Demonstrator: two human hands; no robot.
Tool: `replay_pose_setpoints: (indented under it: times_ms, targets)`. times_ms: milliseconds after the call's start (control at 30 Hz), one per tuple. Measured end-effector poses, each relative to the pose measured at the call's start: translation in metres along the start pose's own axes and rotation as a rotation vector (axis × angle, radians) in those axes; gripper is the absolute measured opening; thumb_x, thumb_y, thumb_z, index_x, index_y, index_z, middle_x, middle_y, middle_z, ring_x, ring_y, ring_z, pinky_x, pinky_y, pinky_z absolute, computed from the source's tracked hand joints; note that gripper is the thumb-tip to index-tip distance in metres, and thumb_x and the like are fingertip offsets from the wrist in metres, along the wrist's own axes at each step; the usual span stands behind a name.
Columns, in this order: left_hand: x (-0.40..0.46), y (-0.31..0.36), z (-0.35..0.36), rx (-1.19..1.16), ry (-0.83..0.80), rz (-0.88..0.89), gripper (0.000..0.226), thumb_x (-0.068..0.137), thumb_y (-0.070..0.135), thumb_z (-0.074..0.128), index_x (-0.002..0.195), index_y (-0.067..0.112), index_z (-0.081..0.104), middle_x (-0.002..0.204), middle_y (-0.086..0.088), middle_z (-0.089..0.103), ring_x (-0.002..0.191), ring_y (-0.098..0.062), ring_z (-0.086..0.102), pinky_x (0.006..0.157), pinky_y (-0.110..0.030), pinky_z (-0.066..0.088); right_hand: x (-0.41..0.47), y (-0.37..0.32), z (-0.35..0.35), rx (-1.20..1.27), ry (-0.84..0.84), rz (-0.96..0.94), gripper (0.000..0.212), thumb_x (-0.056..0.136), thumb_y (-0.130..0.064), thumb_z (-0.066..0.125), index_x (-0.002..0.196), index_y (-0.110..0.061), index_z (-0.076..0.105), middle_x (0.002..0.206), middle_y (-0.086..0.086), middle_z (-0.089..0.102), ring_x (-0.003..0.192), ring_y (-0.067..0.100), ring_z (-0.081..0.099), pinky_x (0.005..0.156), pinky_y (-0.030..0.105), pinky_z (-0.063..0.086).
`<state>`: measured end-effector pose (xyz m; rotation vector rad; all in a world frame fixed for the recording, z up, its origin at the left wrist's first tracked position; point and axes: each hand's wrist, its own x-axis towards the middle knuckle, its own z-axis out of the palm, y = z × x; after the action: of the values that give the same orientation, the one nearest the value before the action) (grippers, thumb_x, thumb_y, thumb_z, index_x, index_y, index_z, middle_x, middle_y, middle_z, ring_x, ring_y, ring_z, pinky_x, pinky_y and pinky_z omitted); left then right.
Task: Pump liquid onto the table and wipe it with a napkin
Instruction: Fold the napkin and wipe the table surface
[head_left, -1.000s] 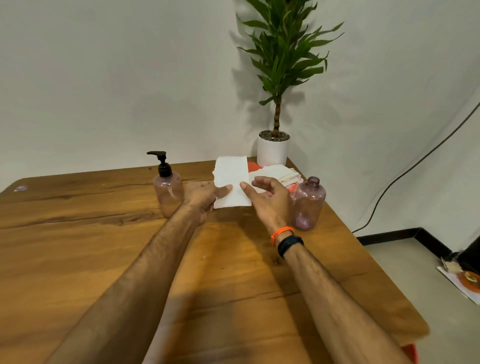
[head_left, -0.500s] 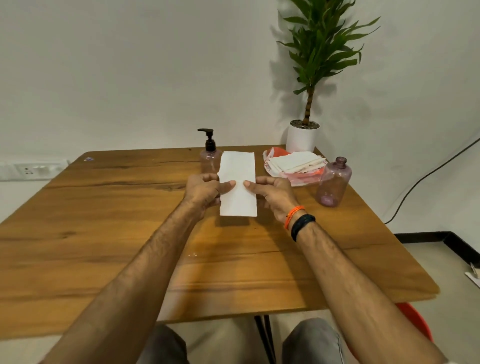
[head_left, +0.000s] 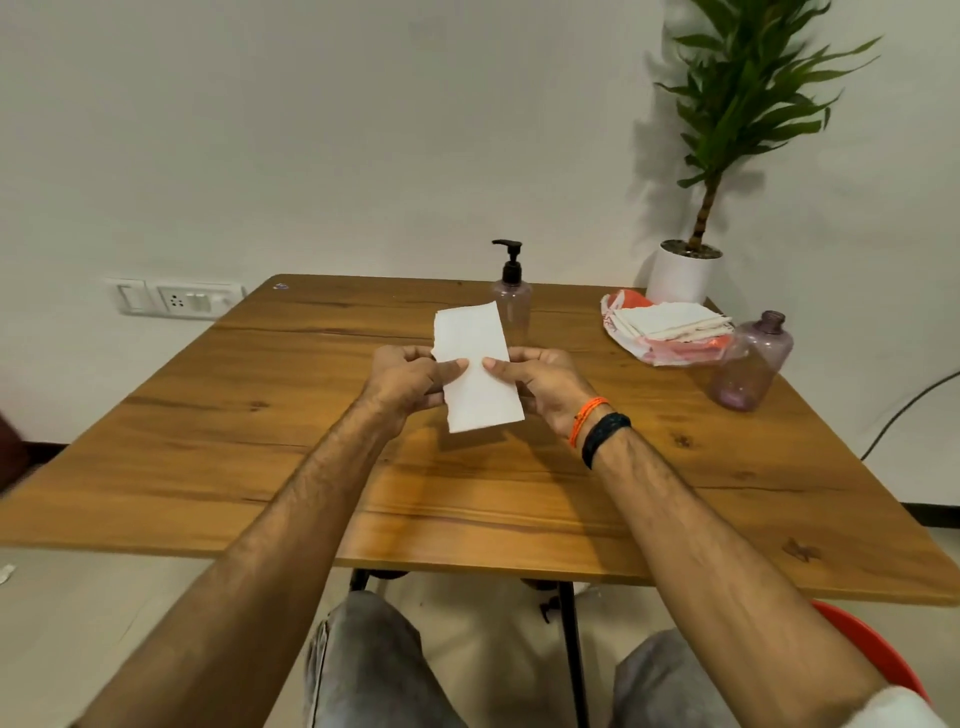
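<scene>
Both hands hold a white napkin (head_left: 478, 366) above the middle of the wooden table (head_left: 260, 441). The left hand (head_left: 410, 387) pinches its left edge between thumb and fingers, and the right hand (head_left: 540, 387) pinches the right edge the same way, so the folded strip stands lengthwise, pointing away from the person. The right wrist wears an orange band (head_left: 584, 415) and a black band (head_left: 602, 436). Just behind the napkin, toward the far edge of the table, stands a clear pump bottle (head_left: 511, 299) with a black pump head; how much liquid it holds cannot be told. To the right lies an opened red and white packet (head_left: 660, 348) with a stack of white napkins (head_left: 670, 322) resting on it. Just beside the packet stands a pinkish clear bottle (head_left: 750, 364) with no cap, which looks nearly empty. At the far right corner sits a white pot (head_left: 683, 278) holding a green plant (head_left: 748, 104).
</scene>
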<state>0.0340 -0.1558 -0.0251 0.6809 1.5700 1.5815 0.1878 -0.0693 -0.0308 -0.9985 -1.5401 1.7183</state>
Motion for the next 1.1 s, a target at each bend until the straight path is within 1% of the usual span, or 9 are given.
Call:
replay_pose_setpoints:
  times_ms: [133,233,300,367,500,700,833,933,1100]
  targets:
    - [0.003,-0.007,-0.018,0.106,0.056,0.049,0.037,0.075,0.021,0.081,0.107,0.007,0.066,0.097,-0.01,0.074,0.079,-0.018,0.075,0.06,-0.025,0.061,0.01,-0.004,-0.002,-0.108,0.143,-0.071,0.013,0.079,-0.013,0.077,0.091,-0.015,0.07,0.103,0.007,0.073,0.087,0.019,0.07,0.069,0.032,0.059]
    - [0.005,-0.022,-0.04,0.479,0.138,0.172,0.033,0.08,0.026,0.077,0.109,0.017,0.065,0.103,0.0,0.07,0.088,-0.008,0.067,0.061,-0.014,0.054,0.018,-0.009,-0.006,-0.439,0.343,-0.209,0.011,0.08,-0.017,0.075,0.091,-0.017,0.071,0.094,-0.004,0.07,0.085,0.013,0.065,0.07,0.027,0.054]
    - [0.008,-0.032,-0.054,0.706,0.104,0.231,0.035,0.084,0.027,0.072,0.117,0.017,0.064,0.113,0.001,0.068,0.1,-0.011,0.064,0.081,-0.02,0.052,0.02,-0.011,-0.006,-0.684,0.436,-0.369,0.014,0.083,-0.021,0.071,0.097,-0.019,0.073,0.093,-0.004,0.072,0.085,0.013,0.065,0.07,0.026,0.052]
    - [0.01,-0.043,-0.063,0.897,0.088,0.293,0.038,0.086,0.028,0.069,0.121,0.014,0.064,0.121,-0.004,0.067,0.113,-0.02,0.062,0.099,-0.026,0.046,0.02,-0.01,-0.006,-0.952,0.441,-0.583,0.017,0.087,-0.021,0.065,0.101,-0.022,0.073,0.092,0.0,0.074,0.082,0.017,0.066,0.068,0.027,0.052]
    - [0.012,-0.061,-0.07,1.072,0.07,0.403,0.038,0.089,0.028,0.063,0.122,0.01,0.064,0.132,-0.009,0.061,0.124,-0.027,0.053,0.108,-0.033,0.037,0.022,0.004,-0.004,-1.375,0.331,-0.813,0.019,0.091,-0.019,0.058,0.105,-0.024,0.071,0.078,0.006,0.063,0.068,0.021,0.053,0.061,0.03,0.041]
    - [0.013,-0.073,-0.072,1.094,0.085,0.475,0.039,0.092,0.03,0.058,0.124,0.01,0.062,0.138,-0.008,0.056,0.131,-0.025,0.047,0.112,-0.04,0.034,0.029,0.024,-0.003,-1.366,0.063,-0.547,0.029,0.09,-0.022,0.056,0.116,-0.027,0.067,0.107,0.01,0.07,0.1,0.031,0.063,0.082,0.04,0.054]
    - [0.011,-0.072,-0.072,1.097,0.091,0.472,0.039,0.093,0.031,0.056,0.126,0.011,0.061,0.14,-0.006,0.054,0.132,-0.023,0.045,0.113,-0.04,0.033,0.038,0.032,-0.006,-1.275,-0.023,-0.435,0.021,0.091,-0.021,0.055,0.107,-0.023,0.068,0.11,0.009,0.067,0.104,0.027,0.06,0.088,0.038,0.05]
    - [0.009,-0.071,-0.071,1.105,0.086,0.472,0.04,0.094,0.03,0.055,0.128,0.01,0.06,0.142,-0.006,0.053,0.133,-0.023,0.044,0.114,-0.041,0.032,0.042,0.036,-0.008,-1.21,-0.089,-0.394,0.027,0.094,-0.019,0.051,0.119,-0.023,0.061,0.117,0.01,0.067,0.107,0.028,0.061,0.094,0.041,0.05]
    - [0.01,-0.071,-0.07,1.119,0.092,0.482,0.04,0.094,0.031,0.055,0.128,0.01,0.06,0.141,-0.006,0.054,0.132,-0.022,0.045,0.113,-0.039,0.033,0.044,0.04,-0.008,-1.295,-0.23,-0.414,0.043,0.101,-0.017,0.041,0.143,-0.026,0.044,0.151,0.004,0.04,0.14,0.023,0.036,0.118,0.032,0.021]
